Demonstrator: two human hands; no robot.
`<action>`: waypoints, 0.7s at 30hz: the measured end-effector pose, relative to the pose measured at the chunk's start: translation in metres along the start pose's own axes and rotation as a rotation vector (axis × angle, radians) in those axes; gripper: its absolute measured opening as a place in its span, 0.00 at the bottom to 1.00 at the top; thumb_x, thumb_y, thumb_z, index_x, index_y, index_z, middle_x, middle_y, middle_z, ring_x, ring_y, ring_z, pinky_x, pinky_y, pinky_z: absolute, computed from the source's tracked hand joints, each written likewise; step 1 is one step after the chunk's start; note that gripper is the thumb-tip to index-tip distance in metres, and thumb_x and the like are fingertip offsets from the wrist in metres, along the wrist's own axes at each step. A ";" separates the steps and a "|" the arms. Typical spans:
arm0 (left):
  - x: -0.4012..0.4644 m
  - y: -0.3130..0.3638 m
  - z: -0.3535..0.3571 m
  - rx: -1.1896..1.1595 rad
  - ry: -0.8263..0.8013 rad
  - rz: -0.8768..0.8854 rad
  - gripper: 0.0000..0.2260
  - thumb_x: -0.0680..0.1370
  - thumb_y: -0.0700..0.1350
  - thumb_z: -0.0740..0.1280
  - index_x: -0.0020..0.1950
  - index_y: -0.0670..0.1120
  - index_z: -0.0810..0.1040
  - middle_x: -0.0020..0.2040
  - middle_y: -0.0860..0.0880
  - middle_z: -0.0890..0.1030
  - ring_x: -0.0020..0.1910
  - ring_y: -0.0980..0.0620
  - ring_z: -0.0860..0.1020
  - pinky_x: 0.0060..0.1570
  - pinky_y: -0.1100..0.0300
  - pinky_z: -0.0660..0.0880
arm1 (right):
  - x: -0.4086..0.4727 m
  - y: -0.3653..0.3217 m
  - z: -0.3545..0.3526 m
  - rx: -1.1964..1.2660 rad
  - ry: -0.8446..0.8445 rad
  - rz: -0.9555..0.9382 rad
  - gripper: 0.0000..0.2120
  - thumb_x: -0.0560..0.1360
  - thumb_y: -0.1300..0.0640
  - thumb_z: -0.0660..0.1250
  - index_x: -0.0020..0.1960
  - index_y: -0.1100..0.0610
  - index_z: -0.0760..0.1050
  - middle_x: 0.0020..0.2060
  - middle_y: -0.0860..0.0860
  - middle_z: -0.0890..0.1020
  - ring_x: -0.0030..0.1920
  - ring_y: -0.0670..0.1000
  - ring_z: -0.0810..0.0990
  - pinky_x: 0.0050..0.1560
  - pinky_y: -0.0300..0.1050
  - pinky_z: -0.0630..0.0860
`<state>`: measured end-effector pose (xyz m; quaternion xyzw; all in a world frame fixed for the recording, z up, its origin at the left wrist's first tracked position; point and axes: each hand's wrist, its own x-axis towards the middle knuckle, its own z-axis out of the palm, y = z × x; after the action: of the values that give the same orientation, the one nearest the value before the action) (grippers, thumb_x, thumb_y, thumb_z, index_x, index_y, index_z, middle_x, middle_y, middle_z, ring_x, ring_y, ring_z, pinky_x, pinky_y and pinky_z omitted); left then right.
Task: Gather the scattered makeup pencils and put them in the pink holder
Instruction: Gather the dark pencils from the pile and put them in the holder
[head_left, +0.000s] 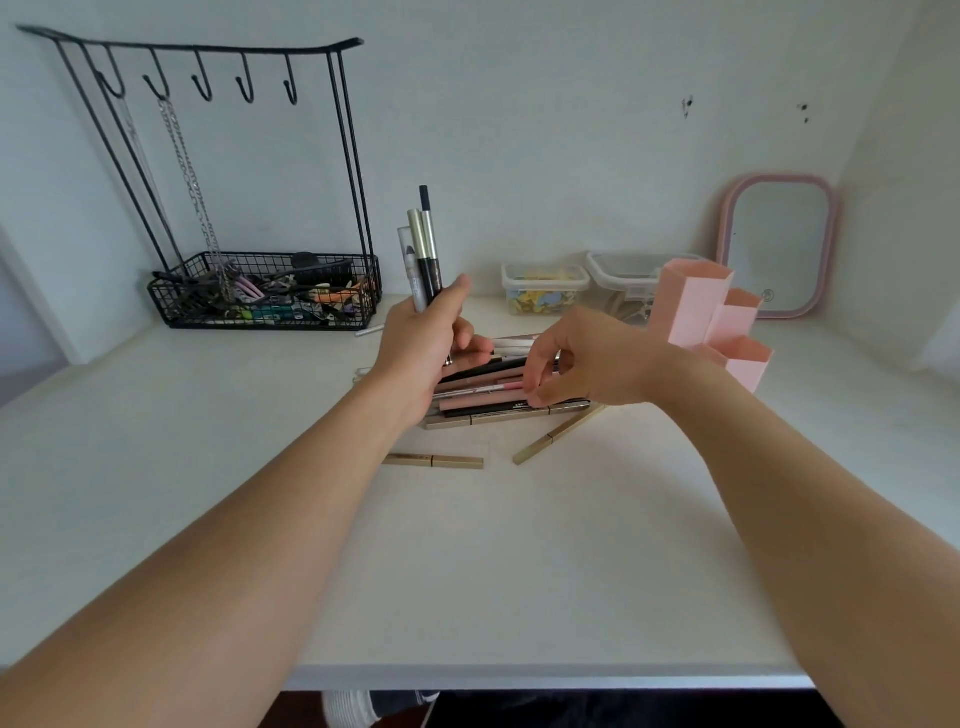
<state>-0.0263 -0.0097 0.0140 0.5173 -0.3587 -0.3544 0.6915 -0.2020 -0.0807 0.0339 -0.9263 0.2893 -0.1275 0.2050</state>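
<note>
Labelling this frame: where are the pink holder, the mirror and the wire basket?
pink holder (693, 306), head view, tall front wall.
mirror (779, 244), head view, glass centre.
wire basket (260, 317), head view, front mesh.

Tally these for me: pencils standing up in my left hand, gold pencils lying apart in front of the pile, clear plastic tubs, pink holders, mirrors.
upright pencils in the left hand: 3
gold pencils apart from the pile: 2
clear tubs: 2
pink holder: 1
mirror: 1
Total: 9
</note>
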 end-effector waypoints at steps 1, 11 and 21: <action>0.000 0.000 0.000 -0.012 0.001 0.004 0.12 0.82 0.51 0.67 0.45 0.44 0.72 0.24 0.49 0.71 0.31 0.50 0.82 0.39 0.55 0.82 | 0.000 0.000 0.000 -0.005 0.005 0.000 0.03 0.69 0.58 0.78 0.42 0.53 0.86 0.25 0.35 0.77 0.28 0.35 0.74 0.30 0.27 0.66; 0.000 0.000 -0.005 0.108 0.039 -0.025 0.17 0.80 0.52 0.69 0.36 0.48 0.69 0.25 0.53 0.67 0.23 0.54 0.63 0.25 0.62 0.62 | 0.003 0.005 0.002 -0.031 -0.062 -0.004 0.03 0.69 0.56 0.78 0.42 0.50 0.87 0.39 0.46 0.86 0.40 0.46 0.81 0.43 0.42 0.76; -0.001 0.001 -0.004 0.121 0.019 -0.069 0.20 0.77 0.58 0.71 0.35 0.51 0.65 0.25 0.54 0.63 0.24 0.54 0.59 0.25 0.61 0.57 | 0.000 0.001 0.004 -0.098 -0.037 -0.082 0.02 0.69 0.58 0.76 0.39 0.52 0.85 0.33 0.44 0.83 0.30 0.38 0.75 0.32 0.28 0.68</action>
<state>-0.0227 -0.0069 0.0141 0.5736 -0.3547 -0.3508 0.6496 -0.2008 -0.0801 0.0303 -0.9485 0.2530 -0.1042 0.1594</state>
